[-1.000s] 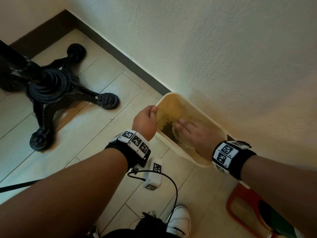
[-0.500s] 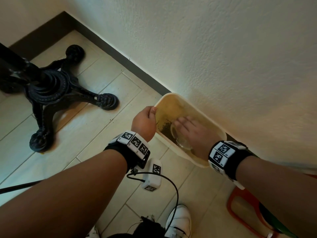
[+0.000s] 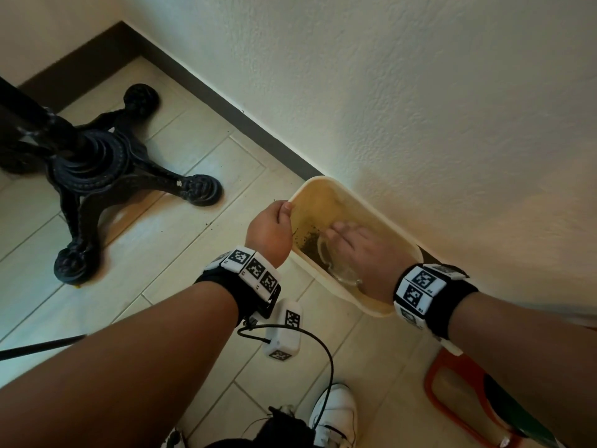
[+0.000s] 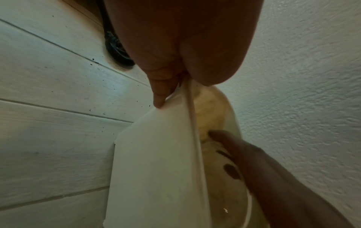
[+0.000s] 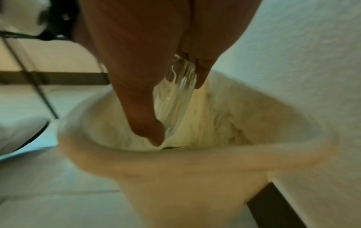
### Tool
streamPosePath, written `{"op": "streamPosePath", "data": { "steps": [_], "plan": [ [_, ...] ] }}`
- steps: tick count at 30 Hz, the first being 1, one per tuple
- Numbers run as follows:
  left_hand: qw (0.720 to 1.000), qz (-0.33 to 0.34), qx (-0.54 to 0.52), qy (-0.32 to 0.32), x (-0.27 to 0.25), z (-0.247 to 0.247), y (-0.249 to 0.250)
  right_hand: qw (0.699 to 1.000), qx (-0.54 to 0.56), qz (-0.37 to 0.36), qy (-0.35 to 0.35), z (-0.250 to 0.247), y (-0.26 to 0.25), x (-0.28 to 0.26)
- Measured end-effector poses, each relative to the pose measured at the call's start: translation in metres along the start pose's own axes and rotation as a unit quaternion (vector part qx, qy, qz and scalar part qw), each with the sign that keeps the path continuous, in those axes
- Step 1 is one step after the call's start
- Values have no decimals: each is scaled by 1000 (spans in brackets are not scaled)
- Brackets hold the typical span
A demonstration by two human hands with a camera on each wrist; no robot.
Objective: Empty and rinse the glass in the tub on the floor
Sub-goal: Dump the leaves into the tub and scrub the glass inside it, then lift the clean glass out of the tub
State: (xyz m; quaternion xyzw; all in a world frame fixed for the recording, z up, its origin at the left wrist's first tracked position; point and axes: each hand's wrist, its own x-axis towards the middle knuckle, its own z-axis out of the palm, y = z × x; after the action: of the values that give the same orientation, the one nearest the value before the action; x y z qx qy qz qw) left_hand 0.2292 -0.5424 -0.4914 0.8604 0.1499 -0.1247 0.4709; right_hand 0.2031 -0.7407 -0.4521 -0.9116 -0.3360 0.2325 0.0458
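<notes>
A cream plastic tub stands on the floor against the wall, holding yellowish water with dark specks. My left hand pinches the tub's near-left rim between thumb and fingers. My right hand reaches down into the tub and grips a clear glass, which lies tilted in the water. In the right wrist view, blurred, my fingers wrap the ribbed glass above the tub. My right hand also shows in the left wrist view, inside the tub.
A black cast-iron table base stands on the tiles at the left. A white tagged device with a black cable lies near my white shoe. An orange-rimmed object sits at lower right. The wall runs behind the tub.
My right hand has shifted the glass slightly within the tub, its rim now showing more toward me. The left hand keeps its hold on the rim.
</notes>
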Motion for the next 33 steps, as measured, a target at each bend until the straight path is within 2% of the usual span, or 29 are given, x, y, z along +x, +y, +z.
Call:
{"op": "streamPosePath", "data": {
  "steps": [2,6,9,11,13,17,20,22,24,28,33],
  "plan": [
    [1000,0,-1,2,0,1,0,999,-14,-38,-10,1,-1,-2],
    [1000,-1,16,6,-2,2,1,999,-26,-23,18,9,2,-2],
    [1000,-1,20,6,-2,3,0,998,-28,-57,14,18,1,-3],
    [1000,-3,21,1,-2,3,-1,999,5,-20,51,13,7,-2],
    [1000,-3,20,-4,-4,3,-1,990,75,52,105,5,15,-5],
    [999,-21,16,-33,-10,-7,9,950,227,161,139,-9,10,-19],
    [998,-42,25,-45,-20,-26,16,918,290,214,166,-21,-8,-34],
    [996,-42,57,-55,-31,-47,22,902,318,223,189,-38,-23,-43],
    [992,-52,94,-65,-46,-76,25,895,341,223,183,-63,-38,-52],
    [981,-92,148,-89,-90,-158,27,910,334,199,147,-133,-72,-69],
    [944,-203,234,-114,-165,-277,22,924,313,164,145,-246,-116,-89]
  ]
}}
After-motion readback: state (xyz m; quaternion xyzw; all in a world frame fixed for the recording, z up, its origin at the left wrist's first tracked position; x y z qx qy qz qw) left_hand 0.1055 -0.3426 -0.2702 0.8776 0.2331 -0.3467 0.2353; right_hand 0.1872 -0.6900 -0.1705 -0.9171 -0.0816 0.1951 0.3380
